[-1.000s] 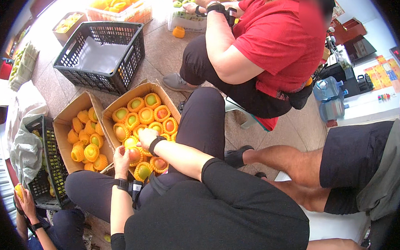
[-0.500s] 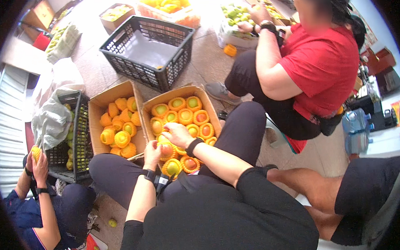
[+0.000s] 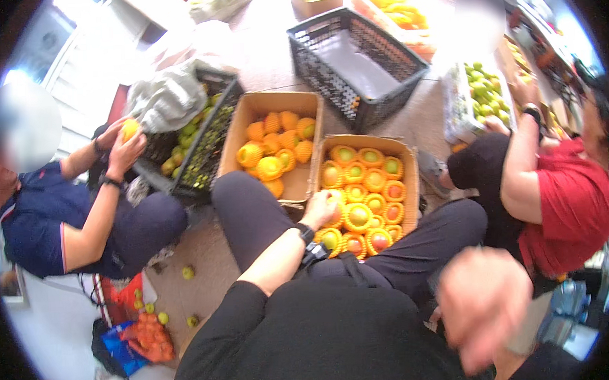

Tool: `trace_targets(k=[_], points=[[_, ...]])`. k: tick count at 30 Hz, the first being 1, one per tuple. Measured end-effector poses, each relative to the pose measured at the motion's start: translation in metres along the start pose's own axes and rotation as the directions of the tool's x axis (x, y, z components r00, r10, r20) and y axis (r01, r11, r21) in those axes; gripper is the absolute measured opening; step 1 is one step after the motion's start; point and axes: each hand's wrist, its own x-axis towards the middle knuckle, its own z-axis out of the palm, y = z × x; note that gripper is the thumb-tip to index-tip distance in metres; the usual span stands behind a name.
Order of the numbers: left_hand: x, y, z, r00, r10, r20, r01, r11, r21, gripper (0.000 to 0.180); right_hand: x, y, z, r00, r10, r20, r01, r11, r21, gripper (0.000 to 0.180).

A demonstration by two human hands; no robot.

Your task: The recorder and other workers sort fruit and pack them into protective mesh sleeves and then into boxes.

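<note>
My left hand (image 3: 317, 211) is at the near left side of a cardboard box (image 3: 413, 185), with its fingers closed round a reddish round fruit in a yellow foam net. Rows of green and reddish fruits (image 3: 357, 216) in the same kind of nets fill that box between my legs. My right hand (image 3: 485, 303) is raised off to the right, above my thigh and away from the box. Motion smears its fingers, and nothing can be made out in it. A second cardboard box (image 3: 238, 142) on the left contains loose fruits in foam nets (image 3: 269, 167).
A black crate (image 3: 210, 140) of green fruit, partly under a pale cloth (image 3: 164, 97), stands left by a co-worker (image 3: 68, 214) holding a netted fruit. Another black crate (image 3: 360, 65) stands ahead. On the right a person in red (image 3: 563, 192) sits by a white crate (image 3: 460, 108) of green fruit.
My right hand has left the fruit and swung out to the right. My left hand stays at the box. The view has turned, so the boxes now appear farther right.
</note>
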Motion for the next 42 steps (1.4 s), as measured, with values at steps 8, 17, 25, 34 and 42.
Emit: trace_targets(k=[8, 17, 25, 34, 42], points=[[-0.005, 0.006, 0.002, 1.000, 0.001, -0.011, -0.001, 1.000, -0.001, 0.032, 0.056, -0.030, 0.056, 0.970, -0.139, -0.202, 0.092, 0.970, -0.225, 0.024], [-0.005, -0.002, 0.000, 0.999, -0.027, 0.034, 0.025, 0.999, 0.041, 0.033, 0.069, -0.017, 0.064, 0.935, -0.313, -0.166, 0.213, 0.871, -0.442, 0.027], [0.000, -0.003, -0.001, 0.999, -0.024, 0.034, 0.023, 0.999, 0.035, 0.035, 0.072, -0.023, 0.064, 0.948, -0.279, -0.152, 0.181, 0.867, -0.464, 0.022], [-0.004, 0.001, -0.005, 0.997, -0.044, 0.059, 0.043, 0.999, 0.025, 0.035, 0.072, -0.019, 0.065, 0.914, -0.324, -0.245, 0.180, 0.863, -0.472, 0.019], [-0.004, -0.004, -0.002, 1.000, -0.024, 0.012, 0.024, 0.999, 0.042, 0.032, 0.053, -0.009, 0.056, 0.866, -0.361, -0.346, 0.143, 0.842, -0.521, 0.015]])
